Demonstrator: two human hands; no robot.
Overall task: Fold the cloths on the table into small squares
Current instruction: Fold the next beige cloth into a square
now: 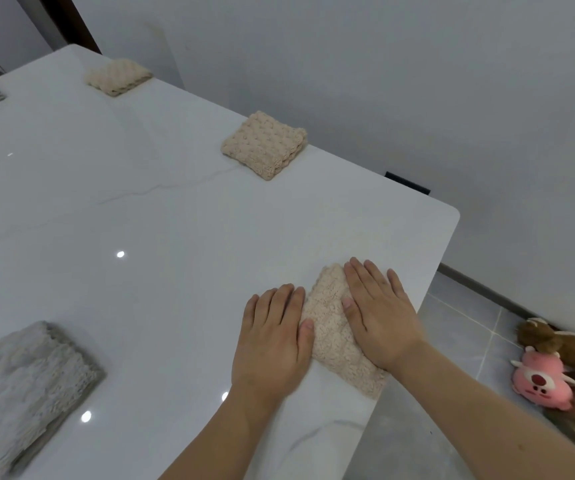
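While both hands press flat | left hand (274, 336), right hand (379, 317) fingers spread | beige cloth (334, 334) long axis far-left→near-right

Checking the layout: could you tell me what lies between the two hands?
In the head view, the beige cloth lies between left hand and right hand.

The setting is a room in a home. A glossy white marble-look surface (175, 209) with a rounded corner extends ahead and to the left of the fingers (365, 271), against plain pale walls (417, 81). To the right of the fingers and below surface level, a grey tiled floor (459, 327) carries a pink plush toy (540, 384) touching a brown plush toy (556, 341), items typical of a household.
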